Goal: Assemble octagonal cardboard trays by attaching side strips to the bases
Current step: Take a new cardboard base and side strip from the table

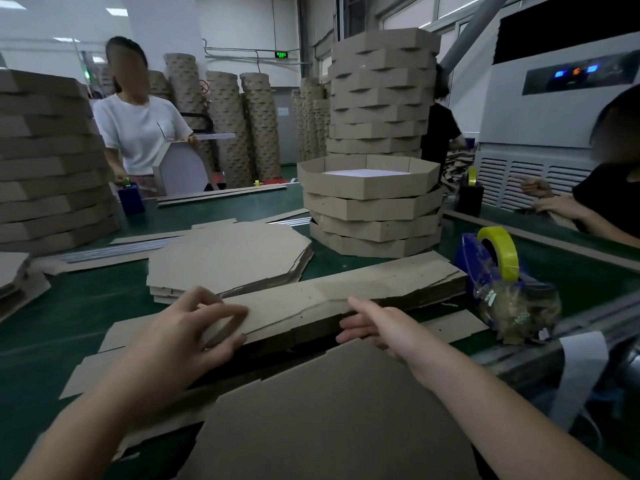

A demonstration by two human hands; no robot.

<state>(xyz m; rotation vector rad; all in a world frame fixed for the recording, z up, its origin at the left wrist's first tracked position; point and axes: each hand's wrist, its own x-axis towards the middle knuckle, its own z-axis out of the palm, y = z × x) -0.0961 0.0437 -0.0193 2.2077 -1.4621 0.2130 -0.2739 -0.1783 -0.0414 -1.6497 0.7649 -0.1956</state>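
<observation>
**While finished trays stand stacked, both hands meet at the side strips**

Where the green table [52, 317] fills the view, a low stack of finished trays [374, 209] stands at its far middle. A much taller tray stack [381, 91] rises behind it, and another tall stack [48, 161] stands at the far left. Nearest the camera lies a flat octagonal base [329, 410], brown side up, between the two forearms. Beyond it and to the left rests a pile of flat bases [228, 258]. A stack of side strips [381, 282] lies across the table between that pile and the near base, running from lower left to upper right.

At the right end of the strips sits a blue tape dispenser [485, 265] carrying a yellow tape roll [502, 251].

The left hand [183, 327] grasps the top strip near its left end, with its fingers curled over the upper face and the thumb at the front edge. The right hand [384, 327] is released. Its fingers reach out fairly straight, the index lies along the top of the stack, and the others touch the front edge. Its thumb is hidden.
</observation>
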